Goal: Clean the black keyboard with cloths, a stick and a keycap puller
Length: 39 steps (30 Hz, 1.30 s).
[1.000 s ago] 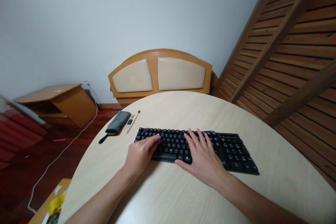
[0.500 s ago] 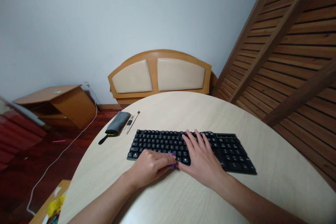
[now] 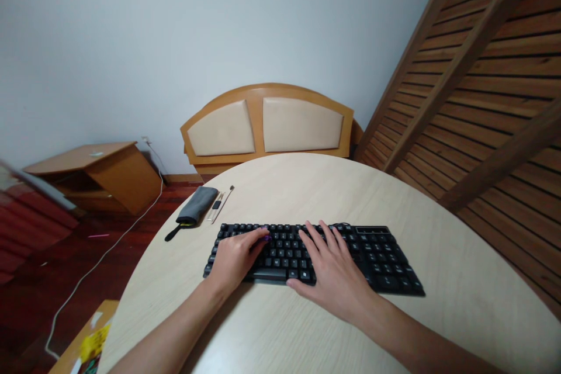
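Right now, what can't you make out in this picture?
Purple object: head view, mostly hidden by the left hand; shape unclear.
Black keyboard: head view, some keys covered by the right hand.
Yellow item: head view, too blurred to name.
Slatted wooden panel: head view, cut off by the picture's right edge.

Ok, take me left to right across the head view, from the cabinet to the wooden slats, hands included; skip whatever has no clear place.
Cabinet, grey pouch, left hand, purple thing in its fingers, right hand, wooden slats.
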### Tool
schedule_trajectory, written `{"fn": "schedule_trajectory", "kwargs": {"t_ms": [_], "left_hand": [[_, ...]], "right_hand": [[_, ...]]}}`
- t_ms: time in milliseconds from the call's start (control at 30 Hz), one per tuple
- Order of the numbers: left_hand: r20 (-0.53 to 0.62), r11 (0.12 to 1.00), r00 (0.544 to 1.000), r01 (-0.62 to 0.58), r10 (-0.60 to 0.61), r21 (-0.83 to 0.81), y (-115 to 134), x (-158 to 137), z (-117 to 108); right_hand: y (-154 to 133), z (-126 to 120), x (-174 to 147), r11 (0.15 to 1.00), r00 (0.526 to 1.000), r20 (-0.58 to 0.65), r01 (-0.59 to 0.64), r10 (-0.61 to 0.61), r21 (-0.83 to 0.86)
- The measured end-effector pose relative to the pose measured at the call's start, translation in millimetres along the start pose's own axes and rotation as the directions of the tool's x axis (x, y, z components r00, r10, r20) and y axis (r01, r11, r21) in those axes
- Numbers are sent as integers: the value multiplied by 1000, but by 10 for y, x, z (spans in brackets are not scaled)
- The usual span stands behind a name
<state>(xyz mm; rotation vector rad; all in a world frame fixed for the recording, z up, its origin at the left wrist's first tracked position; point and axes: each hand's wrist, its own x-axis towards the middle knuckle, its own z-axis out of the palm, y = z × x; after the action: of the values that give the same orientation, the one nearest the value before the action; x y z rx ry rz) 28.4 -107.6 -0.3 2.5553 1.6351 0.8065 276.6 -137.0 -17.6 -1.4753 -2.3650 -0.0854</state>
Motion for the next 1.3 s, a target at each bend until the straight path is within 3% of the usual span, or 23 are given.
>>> {"fn": "schedule_trajectory", "kwargs": {"t_ms": [200, 333, 500, 667, 733, 833, 933, 1000, 1133, 1300], "left_hand": [[41, 944, 953, -289, 299, -161, 116, -60, 1], [27, 896, 911, -399, 412, -195, 105, -62, -14], [-6, 806, 822, -559, 569, -196, 119, -32, -66], [13, 768, 783, -607, 622, -204, 216, -38, -118], [-13, 777, 798, -591, 603, -217, 223, -43, -113], [-109, 854, 866, -499, 488, -147, 155, -35, -83], [-197, 957, 940, -288, 277, -32, 25, -7, -52], [-223, 992, 966, -125, 128, 27, -54, 14, -36], [-142, 997, 989, 49, -39, 65, -102, 31, -14], [-20, 1000, 1000, 4, -4, 22, -33, 23, -19]], "right_hand": [[12, 11, 0, 1000, 1000, 15, 0, 0, -7], [16, 2, 7, 1000, 1000, 19, 5, -5, -4], [18, -22, 17, 1000, 999, 40, 3, -3, 8], [28, -23, 16, 1000, 999, 38, 2, -3, 11], [30, -27, 14, 1000, 999, 44, 5, -6, 12], [23, -47, 11, 1000, 999, 52, 4, -5, 19], [-5, -87, 4, 999, 998, 67, 6, -8, 34], [-29, -114, -4, 999, 996, 85, 15, -19, 47], [-71, -140, -27, 997, 993, 99, 52, -59, 65], [-87, -147, -32, 997, 995, 82, 56, -61, 61]]}}
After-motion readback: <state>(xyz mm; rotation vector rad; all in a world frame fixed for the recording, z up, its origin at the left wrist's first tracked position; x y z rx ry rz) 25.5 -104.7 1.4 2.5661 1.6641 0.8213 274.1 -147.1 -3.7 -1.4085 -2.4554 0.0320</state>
